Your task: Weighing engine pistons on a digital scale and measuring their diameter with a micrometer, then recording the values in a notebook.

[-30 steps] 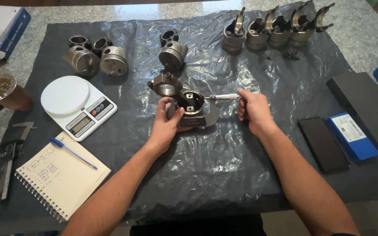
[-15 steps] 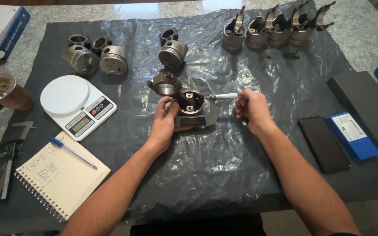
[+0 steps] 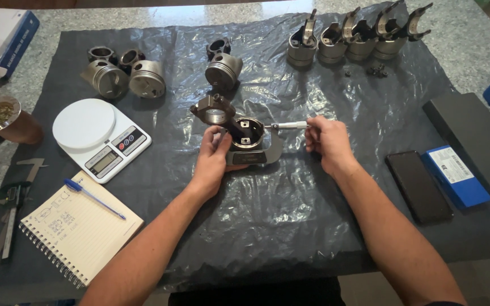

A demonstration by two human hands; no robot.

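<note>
A metal piston [image 3: 247,132] sits inside the frame of a large grey micrometer [image 3: 259,154] at the middle of a black plastic sheet [image 3: 267,226]. My left hand [image 3: 212,157] grips the micrometer's frame on its left side, next to the piston. My right hand [image 3: 323,141] pinches the micrometer's slim thimble [image 3: 291,125] at the right end. A connecting rod piece [image 3: 212,110] lies just behind the piston, close to my left fingers.
Several pistons with rods [image 3: 351,39] stand at the back right, more pistons [image 3: 121,76] at the back left, one piston [image 3: 223,69] at the back centre. A white scale [image 3: 98,137], spiral notebook with blue pen [image 3: 80,224], caliper [image 3: 8,212], phone [image 3: 418,185] and boxes [image 3: 471,139] surround the sheet.
Both hands stay on the micrometer; my right hand's fingers have shifted slightly on the thimble. Nothing else has moved.
</note>
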